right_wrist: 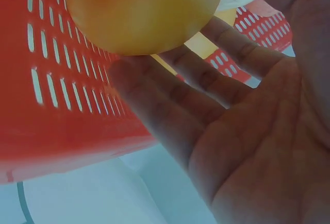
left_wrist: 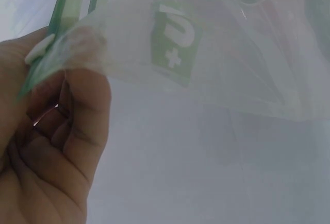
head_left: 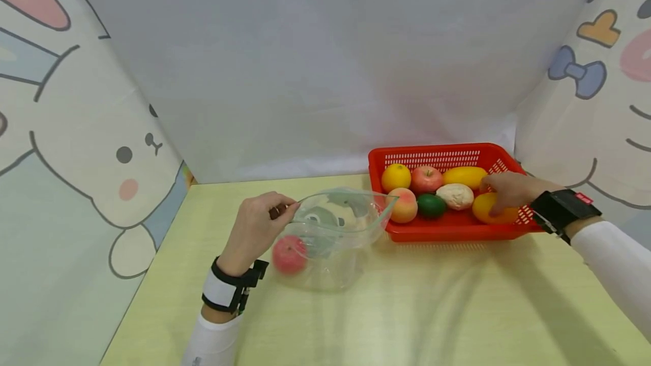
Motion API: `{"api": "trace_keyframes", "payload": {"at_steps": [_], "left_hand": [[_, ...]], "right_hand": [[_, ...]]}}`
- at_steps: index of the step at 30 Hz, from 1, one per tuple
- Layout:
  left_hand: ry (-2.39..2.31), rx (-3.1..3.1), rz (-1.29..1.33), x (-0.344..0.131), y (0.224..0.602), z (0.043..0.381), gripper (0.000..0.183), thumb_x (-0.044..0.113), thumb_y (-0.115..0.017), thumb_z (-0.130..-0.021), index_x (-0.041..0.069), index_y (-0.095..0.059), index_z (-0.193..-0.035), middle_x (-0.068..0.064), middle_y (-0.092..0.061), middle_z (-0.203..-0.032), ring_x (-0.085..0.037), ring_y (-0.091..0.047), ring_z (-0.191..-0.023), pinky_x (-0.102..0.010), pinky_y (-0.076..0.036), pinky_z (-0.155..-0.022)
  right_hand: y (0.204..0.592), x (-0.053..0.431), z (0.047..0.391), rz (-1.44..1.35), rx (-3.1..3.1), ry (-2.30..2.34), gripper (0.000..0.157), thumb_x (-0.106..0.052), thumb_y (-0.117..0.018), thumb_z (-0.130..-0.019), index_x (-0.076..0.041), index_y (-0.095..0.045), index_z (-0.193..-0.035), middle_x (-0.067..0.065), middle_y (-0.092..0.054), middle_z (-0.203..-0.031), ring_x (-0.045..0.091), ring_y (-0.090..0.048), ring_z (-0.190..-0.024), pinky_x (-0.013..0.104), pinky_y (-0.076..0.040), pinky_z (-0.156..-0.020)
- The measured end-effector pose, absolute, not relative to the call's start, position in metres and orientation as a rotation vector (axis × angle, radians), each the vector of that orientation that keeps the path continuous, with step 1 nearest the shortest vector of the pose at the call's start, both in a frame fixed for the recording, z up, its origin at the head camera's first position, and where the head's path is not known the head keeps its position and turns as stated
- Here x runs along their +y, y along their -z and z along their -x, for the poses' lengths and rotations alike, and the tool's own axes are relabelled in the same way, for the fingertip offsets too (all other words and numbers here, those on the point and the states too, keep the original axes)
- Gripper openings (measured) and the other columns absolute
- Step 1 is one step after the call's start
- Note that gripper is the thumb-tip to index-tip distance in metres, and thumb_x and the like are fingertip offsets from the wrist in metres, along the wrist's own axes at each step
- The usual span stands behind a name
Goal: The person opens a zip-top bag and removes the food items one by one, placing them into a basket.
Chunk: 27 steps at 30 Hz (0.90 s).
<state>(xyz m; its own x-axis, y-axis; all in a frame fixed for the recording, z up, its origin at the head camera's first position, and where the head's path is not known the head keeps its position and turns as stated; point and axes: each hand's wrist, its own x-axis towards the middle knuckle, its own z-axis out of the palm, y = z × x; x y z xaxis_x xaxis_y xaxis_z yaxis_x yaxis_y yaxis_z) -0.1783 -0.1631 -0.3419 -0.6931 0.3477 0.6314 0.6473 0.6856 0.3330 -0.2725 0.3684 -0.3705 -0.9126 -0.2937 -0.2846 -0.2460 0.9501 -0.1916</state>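
My left hand [head_left: 259,230] pinches the green-edged rim of a clear plastic bag [head_left: 330,264] between thumb and fingers. The bag's mouth gapes, and a pinkish-red apple [head_left: 289,255] shows through its left side. Close up in the left wrist view, the bag [left_wrist: 227,69] carries a green printed label. Over the right end of a red basket [head_left: 458,233], my right hand [head_left: 513,188] reaches down to an orange-yellow mango [head_left: 493,209]. In the right wrist view its fingers lie nearly straight along the underside of the mango [right_wrist: 144,13], with the thumb apart.
Inside the basket also lie an orange [head_left: 396,177], a red apple [head_left: 426,179], a yellow elongated fruit [head_left: 464,177], a peach [head_left: 403,205], a dark green fruit [head_left: 431,206] and a pale wrinkled piece [head_left: 455,196]. Cartoon-printed cloth walls surround the pale yellow table [head_left: 386,321].
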Motion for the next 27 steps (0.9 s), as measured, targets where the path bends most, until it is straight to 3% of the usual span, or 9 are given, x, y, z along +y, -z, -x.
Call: {"api": "trace_keyframes", "payload": {"at_steps": [6,12,16,20,23,27], "left_hand": [[0.763,-2.350,0.767,-0.163,0.341,0.178,0.004,0.014,-0.073,-0.086,0.012,-0.076,-0.086,0.003,-0.065,-0.069,-0.002,-0.050,-0.055,-0.017,-0.043,-0.052],[0.781,-2.344,0.754,-0.162,0.341,0.175,0.004,0.015,-0.074,-0.086,0.012,-0.076,-0.087,0.004,-0.064,-0.068,-0.001,-0.047,-0.054,-0.017,-0.042,-0.051],[0.793,-2.335,0.746,-0.162,0.340,0.172,0.004,0.013,-0.075,-0.084,0.012,-0.076,-0.087,0.004,-0.063,-0.067,-0.001,-0.046,-0.053,-0.017,-0.041,-0.050],[0.796,-2.327,0.745,-0.162,0.339,0.171,0.005,0.012,-0.076,-0.082,0.012,-0.076,-0.087,0.004,-0.063,-0.066,-0.001,-0.046,-0.053,-0.016,-0.041,-0.050],[0.794,-2.319,0.753,-0.162,0.339,0.170,0.004,0.012,-0.076,-0.083,0.013,-0.076,-0.087,0.004,-0.063,-0.066,-0.001,-0.046,-0.053,-0.017,-0.040,-0.050],[0.780,-2.315,0.758,-0.161,0.338,0.170,0.004,0.014,-0.076,-0.084,0.014,-0.076,-0.088,0.005,-0.062,-0.065,0.000,-0.045,-0.053,-0.016,-0.040,-0.050]], "right_hand": [[0.349,0.361,0.263,0.483,2.908,0.266,0.063,-0.039,-0.080,-0.076,-0.001,-0.059,-0.121,0.017,-0.065,-0.115,0.031,-0.061,-0.098,0.054,-0.053,-0.083],[0.313,0.312,0.236,0.635,2.998,0.254,0.061,-0.038,-0.079,-0.079,-0.004,-0.060,-0.126,0.015,-0.067,-0.117,0.028,-0.062,-0.100,0.048,-0.056,-0.084],[0.295,0.273,0.212,0.730,3.058,0.229,0.054,-0.034,-0.080,-0.078,-0.010,-0.062,-0.123,0.009,-0.069,-0.112,0.025,-0.064,-0.097,0.045,-0.057,-0.082],[0.286,0.235,0.191,0.934,3.105,0.243,0.045,-0.031,-0.082,-0.077,-0.016,-0.065,-0.115,-0.001,-0.069,-0.101,0.015,-0.064,-0.088,0.034,-0.058,-0.076],[0.283,0.208,0.178,1.120,3.098,0.317,0.041,-0.029,-0.083,-0.075,-0.016,-0.067,-0.111,-0.005,-0.066,-0.093,0.008,-0.060,-0.080,0.024,-0.056,-0.070],[0.281,0.176,0.168,1.343,3.032,0.456,0.038,-0.027,-0.083,-0.076,-0.016,-0.070,-0.111,-0.007,-0.069,-0.093,0.005,-0.060,-0.075,0.022,-0.052,-0.072]]}}
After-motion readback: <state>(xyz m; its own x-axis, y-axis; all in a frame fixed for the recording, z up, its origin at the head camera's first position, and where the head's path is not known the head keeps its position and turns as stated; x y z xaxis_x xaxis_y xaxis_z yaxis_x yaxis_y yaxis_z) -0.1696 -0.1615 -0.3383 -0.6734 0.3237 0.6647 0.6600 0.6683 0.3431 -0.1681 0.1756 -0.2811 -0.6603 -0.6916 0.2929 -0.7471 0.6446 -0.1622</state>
